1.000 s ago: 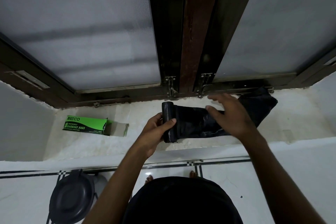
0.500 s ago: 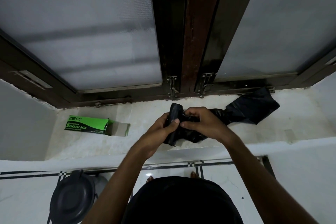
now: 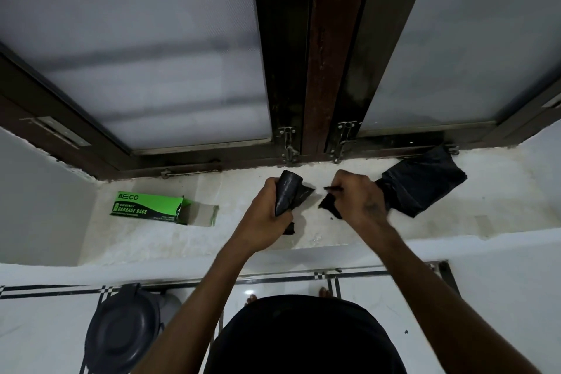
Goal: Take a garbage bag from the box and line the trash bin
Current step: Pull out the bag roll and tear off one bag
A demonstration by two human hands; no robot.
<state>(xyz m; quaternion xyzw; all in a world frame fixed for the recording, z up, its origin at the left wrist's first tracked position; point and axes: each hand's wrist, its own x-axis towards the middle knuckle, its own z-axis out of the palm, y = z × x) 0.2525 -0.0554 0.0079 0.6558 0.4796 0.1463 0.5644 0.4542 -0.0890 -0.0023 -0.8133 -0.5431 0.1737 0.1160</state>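
Observation:
Above the white window sill (image 3: 491, 209), my left hand (image 3: 267, 215) is shut on the black roll of garbage bags (image 3: 288, 194). My right hand (image 3: 358, 203) is shut on one end of a single black garbage bag (image 3: 422, 185), whose loose end lies on the sill to the right. A gap of bare sill shows between the roll and the bag. The green garbage bag box (image 3: 148, 207) lies on the sill at the left with its right flap open. The dark grey trash bin (image 3: 123, 331), lid on, stands on the floor at the lower left.
A dark wooden window frame (image 3: 321, 70) with frosted panes and metal latches (image 3: 288, 143) rises right behind the sill. White tiled wall and floor lie below the sill. My dark shirt (image 3: 303, 337) fills the bottom middle, with toes visible on the floor.
My hands came together on the bag next to the roll, then pulled apart. The bag is now torn off the roll, the roll in my left hand and the bag in my right.

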